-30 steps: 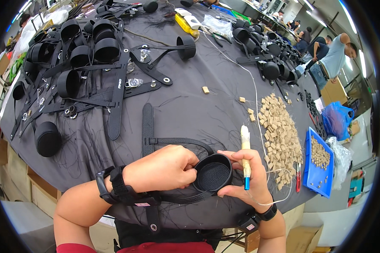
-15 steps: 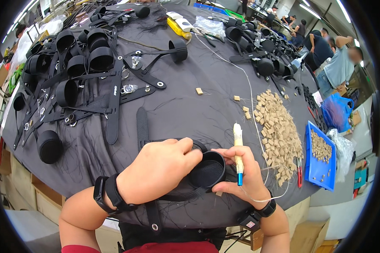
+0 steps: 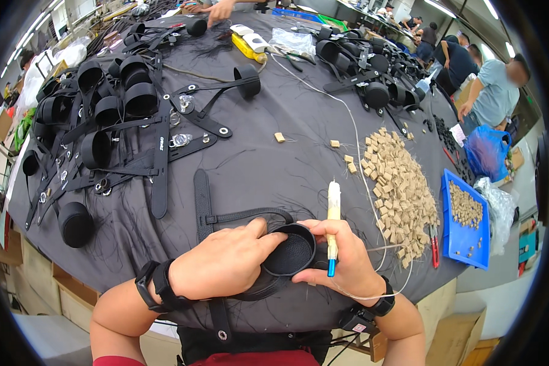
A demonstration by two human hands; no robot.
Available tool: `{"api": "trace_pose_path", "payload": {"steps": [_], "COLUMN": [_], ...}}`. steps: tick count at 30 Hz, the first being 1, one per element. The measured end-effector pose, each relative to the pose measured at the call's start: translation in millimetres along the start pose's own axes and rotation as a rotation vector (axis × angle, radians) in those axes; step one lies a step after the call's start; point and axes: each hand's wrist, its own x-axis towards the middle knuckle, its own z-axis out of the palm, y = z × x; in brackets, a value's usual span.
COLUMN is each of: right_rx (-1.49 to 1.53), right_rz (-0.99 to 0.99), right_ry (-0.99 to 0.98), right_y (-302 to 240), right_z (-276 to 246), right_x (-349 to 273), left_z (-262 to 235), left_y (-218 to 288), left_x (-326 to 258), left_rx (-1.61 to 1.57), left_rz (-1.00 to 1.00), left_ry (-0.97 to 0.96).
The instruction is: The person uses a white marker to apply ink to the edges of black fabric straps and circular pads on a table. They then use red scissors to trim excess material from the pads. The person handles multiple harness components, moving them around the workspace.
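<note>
As the cup faced up, I noted left hand curled at its left rim, hold unclear; right hand clasped its right wall and a tool.

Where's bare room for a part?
The grey cloth is mostly bare mid-table, between the left strap pile and tan tab heap, beyond the black cup; loose tabs lie there. Crowded: that pile, the heap, far-right straps.

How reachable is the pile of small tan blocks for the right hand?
Probably yes: the pile lies near the right hand, only a thin pale cord between. That hand holds a cream-and-blue pen-shaped tool and touches a round black cup.
</note>
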Motion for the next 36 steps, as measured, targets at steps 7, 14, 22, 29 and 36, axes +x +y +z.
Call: {"api": "trace_pose_path", "payload": {"steps": [7,14,22,29,36], "right_rx": [0.079,-0.031,-0.066,-0.040,0.006], "right_rz": [0.071,-0.051,-0.074,-0.062,-0.040], "right_ry": [0.000,0.019,0.013,0.013,0.046], "right_y": [2,-3,-5,-3,-1], "right_z": [3,4,6,7,9], "right_x": [-4,-1,-2,-3,-4], "left_z": [-4,-10,-1,-10,-21], "left_y": [-6,1,1,-5,-6], "left_x": [4,-3,0,-3,-2], "left_rx": [-0.117,-0.033,0.041,0.009,-0.028], "left_rz": [-0.030,-0.013,0.037,0.078,0.044], "left_ry": [-0.092,-0.070,-0.026,-0.079,-0.158]}}
